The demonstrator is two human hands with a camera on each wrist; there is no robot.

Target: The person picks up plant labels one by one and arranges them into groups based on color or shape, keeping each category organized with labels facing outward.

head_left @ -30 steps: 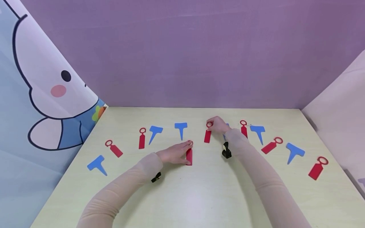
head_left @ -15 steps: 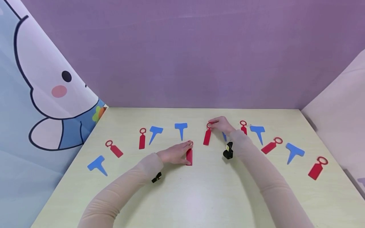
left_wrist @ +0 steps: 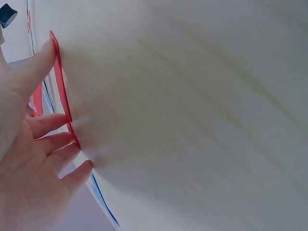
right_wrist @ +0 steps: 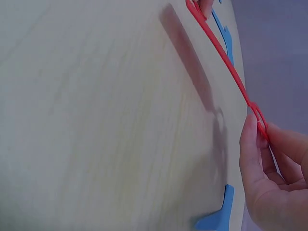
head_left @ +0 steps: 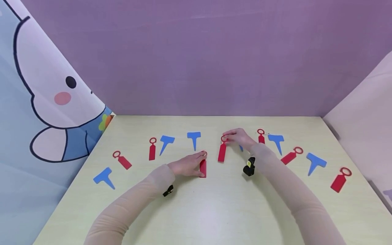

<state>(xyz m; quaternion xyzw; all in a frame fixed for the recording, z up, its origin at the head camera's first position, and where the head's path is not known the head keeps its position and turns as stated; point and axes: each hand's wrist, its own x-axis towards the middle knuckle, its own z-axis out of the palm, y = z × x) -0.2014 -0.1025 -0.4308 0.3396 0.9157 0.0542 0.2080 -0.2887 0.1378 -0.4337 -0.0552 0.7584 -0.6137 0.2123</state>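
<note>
A flat red tag point(head_left: 203, 170) with a ring at its far end lies on the table under my left hand point(head_left: 187, 165). The thumb holds its near end and the fingertips its ring end; the left wrist view shows this red strip point(left_wrist: 61, 86) edge-on. My right hand point(head_left: 240, 136) pinches the ring of a second red tag point(head_left: 222, 153) between thumb and fingers. In the right wrist view this tag point(right_wrist: 226, 60) hangs off the table, its shadow apart from it. Beneath the right hand, a blue T-shaped label point(head_left: 241, 148) is mostly hidden.
More red ring tags point(head_left: 152, 151) and blue T-shaped labels point(head_left: 194, 137) lie in a wide arc, several on each side. A purple backdrop point(head_left: 214, 68) rises behind the pale table point(head_left: 196, 217), with a cartoon-print cloth point(head_left: 18, 190) at left.
My right hand has drawn its red tag a little nearer along the table and slightly right at the wrist. The left hand and its tag stay put.
</note>
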